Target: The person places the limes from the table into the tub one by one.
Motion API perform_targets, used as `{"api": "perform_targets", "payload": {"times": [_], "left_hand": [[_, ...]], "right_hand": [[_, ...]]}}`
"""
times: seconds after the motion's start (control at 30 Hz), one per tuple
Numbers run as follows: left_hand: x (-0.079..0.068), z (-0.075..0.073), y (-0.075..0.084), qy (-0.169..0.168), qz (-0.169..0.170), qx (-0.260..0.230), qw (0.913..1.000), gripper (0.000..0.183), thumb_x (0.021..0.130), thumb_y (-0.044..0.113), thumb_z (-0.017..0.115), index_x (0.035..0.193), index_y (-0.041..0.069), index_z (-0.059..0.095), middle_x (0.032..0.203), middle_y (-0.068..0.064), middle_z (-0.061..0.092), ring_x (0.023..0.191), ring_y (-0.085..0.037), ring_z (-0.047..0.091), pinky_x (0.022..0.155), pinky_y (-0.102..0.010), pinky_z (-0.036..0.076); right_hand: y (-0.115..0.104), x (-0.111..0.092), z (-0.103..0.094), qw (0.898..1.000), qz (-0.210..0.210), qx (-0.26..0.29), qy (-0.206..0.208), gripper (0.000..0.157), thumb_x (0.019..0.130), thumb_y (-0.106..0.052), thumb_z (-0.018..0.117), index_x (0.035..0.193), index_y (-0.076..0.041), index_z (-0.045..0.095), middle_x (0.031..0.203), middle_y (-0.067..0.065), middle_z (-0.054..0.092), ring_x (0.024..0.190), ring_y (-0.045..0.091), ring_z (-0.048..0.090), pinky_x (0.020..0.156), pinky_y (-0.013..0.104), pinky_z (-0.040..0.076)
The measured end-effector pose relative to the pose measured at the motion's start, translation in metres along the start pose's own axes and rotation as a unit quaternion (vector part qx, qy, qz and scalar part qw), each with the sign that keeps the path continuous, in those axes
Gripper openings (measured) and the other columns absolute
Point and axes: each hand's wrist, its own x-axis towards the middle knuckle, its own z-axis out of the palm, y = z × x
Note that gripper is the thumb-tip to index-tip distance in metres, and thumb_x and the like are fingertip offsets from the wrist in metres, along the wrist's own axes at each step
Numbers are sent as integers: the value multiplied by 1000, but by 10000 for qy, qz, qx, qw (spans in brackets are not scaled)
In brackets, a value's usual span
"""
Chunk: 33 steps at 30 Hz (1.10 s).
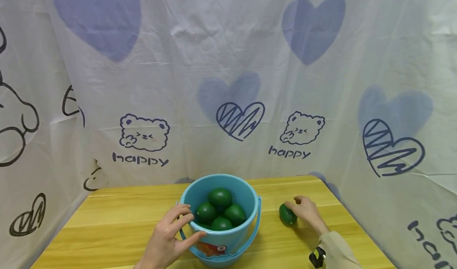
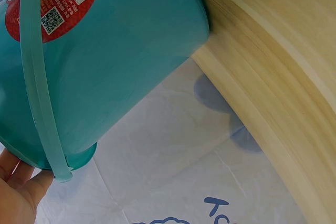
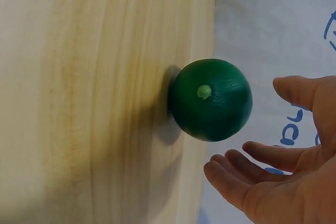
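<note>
A light blue bucket (image 1: 222, 236) stands upright on the table with several dark green avocados (image 1: 220, 198) inside. My left hand (image 1: 165, 234) holds the bucket's left rim, fingers over its edge and thumb by the front. In the left wrist view, its fingers (image 2: 20, 174) meet the rim beside the handle joint. To the right of the bucket, a single avocado (image 1: 287, 214) lies on the wood, its pale stem nub showing in the right wrist view. My right hand (image 1: 306, 212) hovers over it, fingers and thumb spread, with a gap between them and the avocado (image 3: 211, 100).
The bucket's handle (image 1: 254, 237) hangs down along its front right side. Yellow wood-grain table (image 1: 118, 217) runs to a printed cloth (image 1: 192, 82) at the back and both sides. A black wrist device (image 1: 317, 257) sits at the right sleeve (image 1: 337, 248).
</note>
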Motion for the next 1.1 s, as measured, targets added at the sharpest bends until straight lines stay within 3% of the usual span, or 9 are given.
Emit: {"api": "perform_targets", "payload": {"times": [0.2, 0.3, 0.43, 0.53, 0.73, 1.1], "left_hand": [[1, -1, 0, -71, -129, -12, 9999, 37, 65, 35, 81, 95, 22, 65, 109, 7, 54, 103, -15, 53, 90, -37, 46], [1, -1, 0, -92, -138, -23, 9999, 37, 65, 36, 81, 95, 22, 65, 109, 7, 54, 102, -15, 53, 89, -39, 46], [1, -1, 0, -92, -125, -28, 9999, 37, 65, 36, 80, 96, 22, 65, 109, 7, 54, 102, -15, 53, 89, -38, 46], [1, -1, 1, -91, -113, -18, 9999, 36, 65, 36, 80, 95, 23, 65, 109, 7, 54, 103, -15, 53, 90, -38, 46], [2, -3, 2, -123, -164, 24, 9998, 36, 65, 37, 80, 94, 23, 65, 109, 8, 54, 104, -14, 52, 92, -35, 44], [2, -2, 2, -76, -81, -79, 9999, 35, 65, 35, 81, 94, 22, 65, 108, 7, 55, 102, -17, 54, 97, -30, 39]], "right_hand": [[5, 3, 5, 9995, 68, -258, -144, 80, 81, -54, 59, 122, 13, 46, 117, 32, 50, 105, 44, 49, 82, 50, 47], [7, 5, 9, 9992, 164, -306, -183, 68, 77, -53, 63, 106, 7, 57, 95, 22, 60, 83, 33, 57, 67, 39, 50], [8, 7, 14, 9990, 325, -169, -241, 58, 73, -51, 68, 91, 3, 59, 73, 8, 57, 62, 19, 49, 50, 28, 43], [8, 6, 15, 9990, 334, -132, -258, 60, 72, -50, 70, 93, 4, 58, 74, 7, 57, 62, 18, 49, 49, 27, 43], [7, 5, 15, 9989, 379, -40, -270, 56, 68, -55, 71, 79, -2, 56, 66, 7, 53, 55, 16, 46, 45, 25, 37], [10, 5, 16, 9986, 403, 37, -352, 51, 74, -37, 72, 101, 5, 61, 81, 9, 60, 66, 18, 55, 52, 29, 48]]}}
